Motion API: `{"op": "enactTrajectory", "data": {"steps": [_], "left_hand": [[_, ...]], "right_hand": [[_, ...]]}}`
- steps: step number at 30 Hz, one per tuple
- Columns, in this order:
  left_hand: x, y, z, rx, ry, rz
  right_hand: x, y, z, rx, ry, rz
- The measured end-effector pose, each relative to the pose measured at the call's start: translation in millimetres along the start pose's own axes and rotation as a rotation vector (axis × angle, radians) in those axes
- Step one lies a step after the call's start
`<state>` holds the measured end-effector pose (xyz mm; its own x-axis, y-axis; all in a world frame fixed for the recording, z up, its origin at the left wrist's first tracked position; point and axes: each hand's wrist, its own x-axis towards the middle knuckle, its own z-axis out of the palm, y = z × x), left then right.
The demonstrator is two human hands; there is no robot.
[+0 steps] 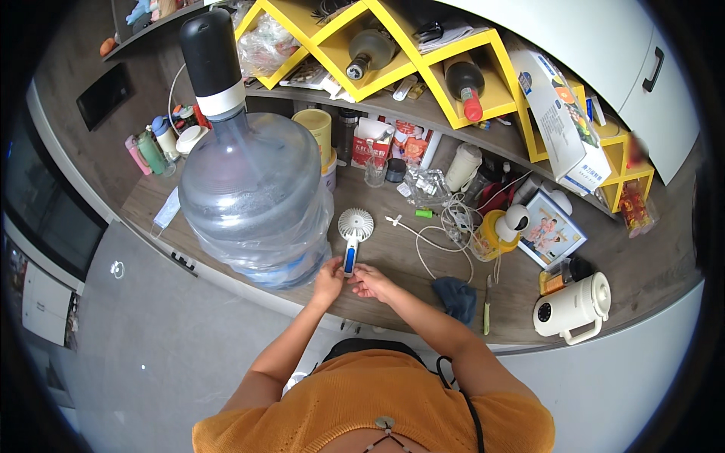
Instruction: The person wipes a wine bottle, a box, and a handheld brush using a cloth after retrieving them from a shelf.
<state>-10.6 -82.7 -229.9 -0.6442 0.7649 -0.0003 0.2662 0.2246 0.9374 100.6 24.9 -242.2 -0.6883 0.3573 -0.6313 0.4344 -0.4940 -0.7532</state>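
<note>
A small white handheld fan (356, 225) is at the middle of the counter, its round grille pointing away from me. Down its handle runs a blue strip, perhaps a battery in an uncovered slot; I cannot tell for certain. My left hand (329, 281) grips the handle's lower end from the left. From the right, the curled fingers of my right hand (371, 283) pinch the same end. A small bright green cylinder (424, 214) lies beyond the fan to the right. Close on the left stands a big clear water jug (253, 181) with a black pump (208, 57) on top.
White cables (453, 226) coil to the right, by a white camera (513, 220) and a photo frame (553, 229). Nearer are a dark blue cloth (455, 300), a knife (487, 317) and a cream kettle (572, 308). A yellow zigzag rack (413, 47) holds bottles behind.
</note>
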Motion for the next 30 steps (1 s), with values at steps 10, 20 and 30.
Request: {"op": "enactTrajectory", "data": {"steps": [10, 20, 30], "left_hand": [[6, -26, 23, 0.251, -0.02, 0.086], [2, -11, 21, 0.438, -0.018, 0.112], [22, -39, 39, 0.508, -0.016, 0.046]], "right_hand": [[-7, 4, -18, 0.019, 0.059, 0.02], [-18, 3, -52, 0.061, 0.065, -0.025], [-32, 11, -67, 0.087, 0.082, -0.051]]}}
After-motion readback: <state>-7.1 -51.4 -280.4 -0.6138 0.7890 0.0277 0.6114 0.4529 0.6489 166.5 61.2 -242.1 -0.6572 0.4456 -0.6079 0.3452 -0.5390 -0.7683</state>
